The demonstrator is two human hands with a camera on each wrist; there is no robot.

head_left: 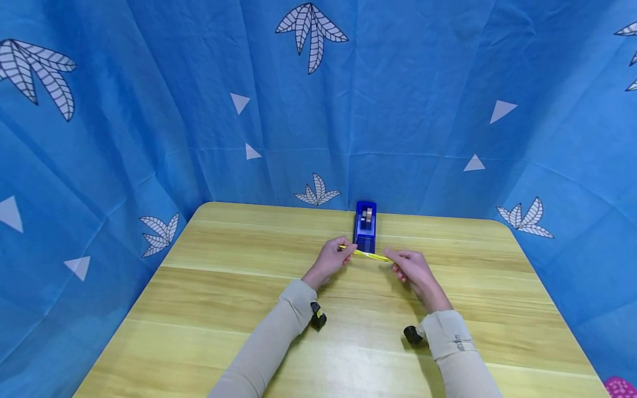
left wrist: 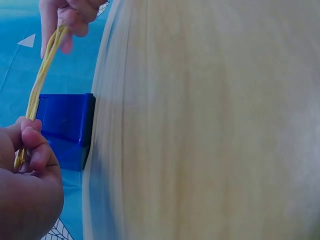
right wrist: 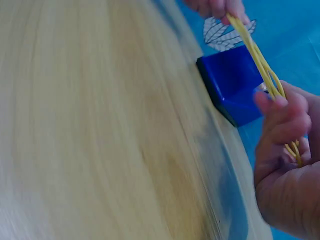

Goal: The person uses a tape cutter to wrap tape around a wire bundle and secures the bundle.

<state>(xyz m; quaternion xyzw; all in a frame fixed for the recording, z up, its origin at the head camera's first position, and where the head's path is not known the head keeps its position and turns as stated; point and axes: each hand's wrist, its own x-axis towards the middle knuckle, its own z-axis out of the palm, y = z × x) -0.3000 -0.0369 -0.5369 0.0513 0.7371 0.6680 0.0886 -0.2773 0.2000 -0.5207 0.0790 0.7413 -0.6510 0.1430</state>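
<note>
A thin bundle of yellow strands, looking like cord or wire, is stretched between my two hands above the table. My left hand pinches one end between thumb and fingers. At the other end, my right hand grips the strands, and short looped ends poke out below its fingers in the right wrist view. A pale, shiny spot shows at the bundle's middle in the head view. Just behind the strands stands a blue tape dispenser with a roll of tape in it; neither hand visibly grips it.
The light wood table ends at a blue curtain with leaf and triangle prints, close behind the dispenser. Black wrist cameras hang at both sleeve cuffs. Something pink shows at the lower right corner.
</note>
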